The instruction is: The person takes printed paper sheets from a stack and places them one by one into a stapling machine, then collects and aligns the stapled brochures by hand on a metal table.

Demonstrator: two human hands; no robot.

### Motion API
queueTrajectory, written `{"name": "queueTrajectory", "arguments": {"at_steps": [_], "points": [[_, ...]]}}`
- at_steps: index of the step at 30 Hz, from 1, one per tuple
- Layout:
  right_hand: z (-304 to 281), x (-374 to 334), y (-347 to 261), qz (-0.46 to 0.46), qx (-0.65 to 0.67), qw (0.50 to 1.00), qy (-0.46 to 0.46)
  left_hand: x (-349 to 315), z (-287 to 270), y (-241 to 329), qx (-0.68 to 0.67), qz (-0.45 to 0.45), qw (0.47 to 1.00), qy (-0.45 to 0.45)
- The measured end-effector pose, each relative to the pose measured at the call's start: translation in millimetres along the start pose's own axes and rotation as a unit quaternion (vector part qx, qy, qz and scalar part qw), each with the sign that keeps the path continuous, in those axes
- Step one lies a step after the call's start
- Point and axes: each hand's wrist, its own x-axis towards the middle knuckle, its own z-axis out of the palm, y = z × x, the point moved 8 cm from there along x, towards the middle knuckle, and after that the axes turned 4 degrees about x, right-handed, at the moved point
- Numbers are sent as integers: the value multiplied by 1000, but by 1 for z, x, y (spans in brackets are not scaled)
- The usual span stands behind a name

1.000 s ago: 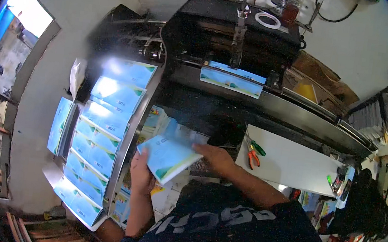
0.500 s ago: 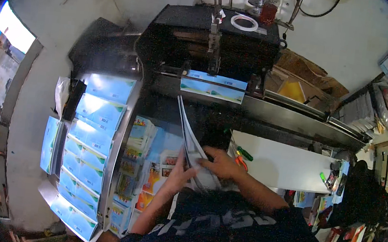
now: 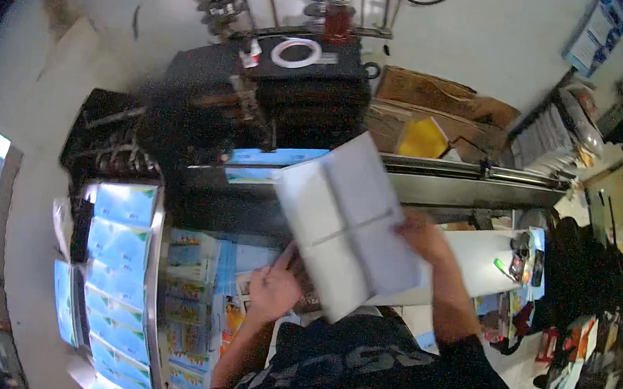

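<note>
My right hand (image 3: 423,236) grips the right edge of a large white folded sheet (image 3: 346,225), held up and tilted, its blank underside facing the camera. My left hand (image 3: 274,290) sits lower, at the sheet's bottom left corner, over piles of colourful printed sheets (image 3: 193,289); whether it pinches the sheet I cannot tell. A dark machine (image 3: 260,104) stands beyond, with a blue-green printed sheet (image 3: 273,163) lying on its metal feed table.
A row of overlapping blue-green printed sheets (image 3: 117,249) runs down the left on a metal conveyor. A white tape roll (image 3: 295,52) lies on top of the machine. Cardboard (image 3: 437,101) leans at the back right. A white side table (image 3: 485,253) holds small tools.
The sheet was lifted from low in front of me, turned on edge, then swung up and right until its white underside faces the camera. My view shifted left and up.
</note>
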Motion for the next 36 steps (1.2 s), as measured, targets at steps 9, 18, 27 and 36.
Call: {"name": "queueTrajectory", "arguments": {"at_steps": [9,18,27,36], "points": [[-183,11,-84,-252,-317,826,391,12,-37,-19,192,-18,981,-31],[-56,97,118,-210,-356,899,148,-14,-79,15,305,9,943,135],[99,76,147,-39,-257,964,-66,-30,-111,-15,296,-27,922,250],[196,56,119,-7,-247,946,-211,-26,-109,-6,351,-38,892,281]]}}
